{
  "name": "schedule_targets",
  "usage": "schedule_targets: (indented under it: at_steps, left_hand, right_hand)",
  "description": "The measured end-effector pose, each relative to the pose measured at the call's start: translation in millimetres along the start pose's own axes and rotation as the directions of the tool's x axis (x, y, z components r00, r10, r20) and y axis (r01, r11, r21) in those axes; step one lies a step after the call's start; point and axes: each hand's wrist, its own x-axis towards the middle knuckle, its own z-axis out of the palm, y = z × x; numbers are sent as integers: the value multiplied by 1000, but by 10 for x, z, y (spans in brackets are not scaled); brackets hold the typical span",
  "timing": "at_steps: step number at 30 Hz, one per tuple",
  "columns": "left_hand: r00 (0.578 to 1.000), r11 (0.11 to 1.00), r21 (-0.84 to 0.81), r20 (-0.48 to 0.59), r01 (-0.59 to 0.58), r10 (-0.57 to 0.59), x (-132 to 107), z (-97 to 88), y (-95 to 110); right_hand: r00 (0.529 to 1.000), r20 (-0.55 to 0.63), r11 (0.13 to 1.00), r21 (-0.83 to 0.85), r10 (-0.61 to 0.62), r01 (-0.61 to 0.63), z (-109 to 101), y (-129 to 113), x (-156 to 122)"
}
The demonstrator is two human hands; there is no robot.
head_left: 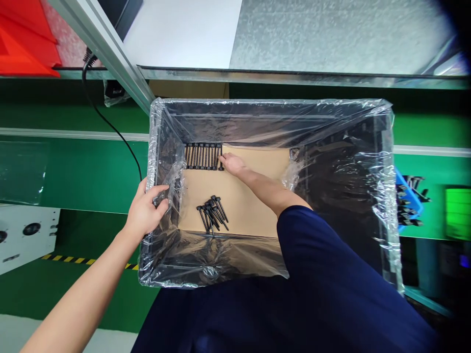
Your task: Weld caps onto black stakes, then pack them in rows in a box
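A dark crate (274, 105) lined with clear plastic film stands in front of me, a flat brown cardboard sheet (253, 206) on its bottom. Along the sheet's far left edge lies a tidy row of black rod-shaped parts with thick heads (200, 157). My right hand (232, 163) reaches in and pinches the rod-shaped part at the row's right end. Nearer to me, several more such parts (213, 213) lie in a loose pile. My left hand (147, 208) rests over the crate's left rim, thumb and forefinger spread apart on the film.
A metal shelf (331, 37) with a white sheet (184, 32) runs beyond the crate. A slanting metal post (106, 44) and a black cable (110, 125) are at the left. On the right, a blue bin (414, 201) holds more black parts.
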Motion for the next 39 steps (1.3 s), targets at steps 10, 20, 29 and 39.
schedule_targets:
  at_steps: [10, 20, 29, 39]
  left_hand:
    - [1000, 999, -37, -16, -15, 14, 21, 16, -4]
    - [1000, 999, -43, -16, 2, -3, 21, 8, 6]
    - [1000, 1000, 11, -12, -2, 2, 21, -18, 26]
    - [1000, 999, 31, -9, 15, -14, 5, -27, 42]
  right_hand:
    - [968, 121, 956, 170, 219, -237, 89, -89, -603]
    - [910, 385, 916, 289, 154, -278, 627, -969, -1321]
    - [851, 335, 783, 355, 404, -511, 357, -502, -943]
    - [805, 162, 677, 463, 570, -572, 37, 171, 85]
